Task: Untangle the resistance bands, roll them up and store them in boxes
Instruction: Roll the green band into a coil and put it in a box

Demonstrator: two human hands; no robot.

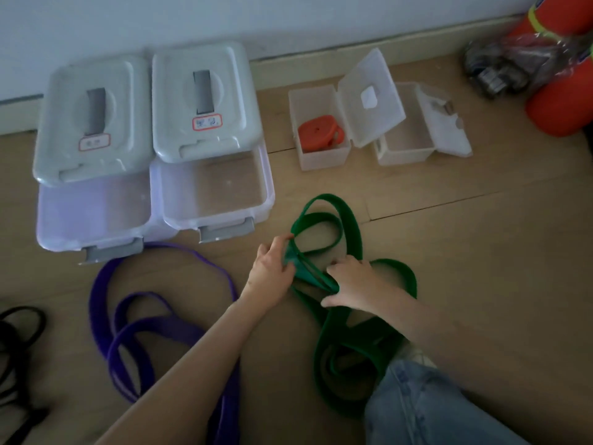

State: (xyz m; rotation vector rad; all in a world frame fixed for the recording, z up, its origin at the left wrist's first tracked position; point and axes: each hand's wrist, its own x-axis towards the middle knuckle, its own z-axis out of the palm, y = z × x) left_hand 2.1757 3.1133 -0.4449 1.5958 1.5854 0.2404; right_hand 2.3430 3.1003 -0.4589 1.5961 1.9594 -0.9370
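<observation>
On the floor (449, 252), before the open boxes (211, 191), the green band (349, 220) lies looped. Untangling is in hand: left hand (272, 271) and right hand (353, 284) each pinch its crossing. Next, part the strands.

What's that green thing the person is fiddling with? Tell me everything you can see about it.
The green band is a wide, flat, rubbery-looking loop lying tangled on the wooden floor in several overlapping coils. One coil reaches toward the boxes; others pile up beside a denim-clad knee. The left hand and right hand each grip a bunched, twisted stretch between them, near the tangle's middle. It is not rolled yet.
</observation>
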